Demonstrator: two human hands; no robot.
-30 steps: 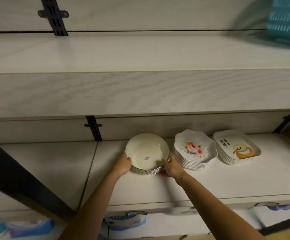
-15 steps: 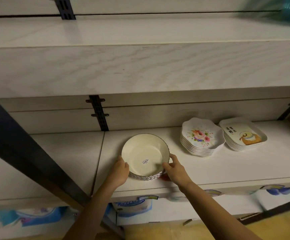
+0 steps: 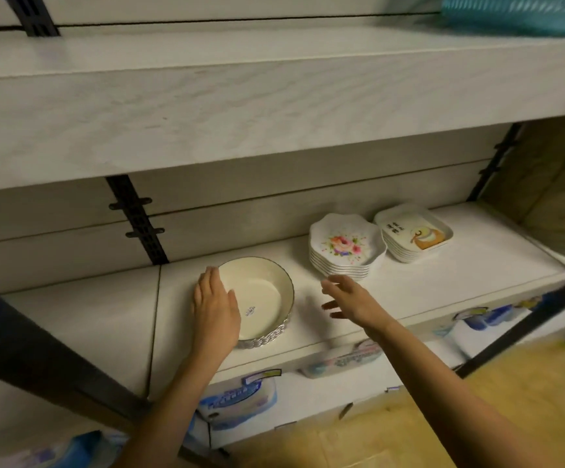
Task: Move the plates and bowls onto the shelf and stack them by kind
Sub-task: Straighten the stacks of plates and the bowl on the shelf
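Note:
A stack of cream round bowls (image 3: 264, 295) with ribbed silver sides stands near the front of the white shelf (image 3: 443, 275). My left hand (image 3: 215, 309) lies flat over the stack's left rim, fingers together and extended, holding nothing. My right hand (image 3: 348, 297) hovers to the right of the stack, fingers spread, apart from it. Behind to the right stands a stack of scalloped flower plates (image 3: 345, 246). Further right is a stack of rectangular plates (image 3: 414, 234) with an orange picture.
A thick shelf board (image 3: 274, 106) overhangs above. A black upright bracket (image 3: 137, 221) is on the back wall, and dark frame bars cross at the lower left and lower right. Blue-and-white packages (image 3: 240, 396) sit below the shelf. A teal basket (image 3: 517, 11) is at top right.
Both hands have let go of the bowl stack. My right hand moved away to the right and opened; my left hand now rests over the left rim. The view shifted.

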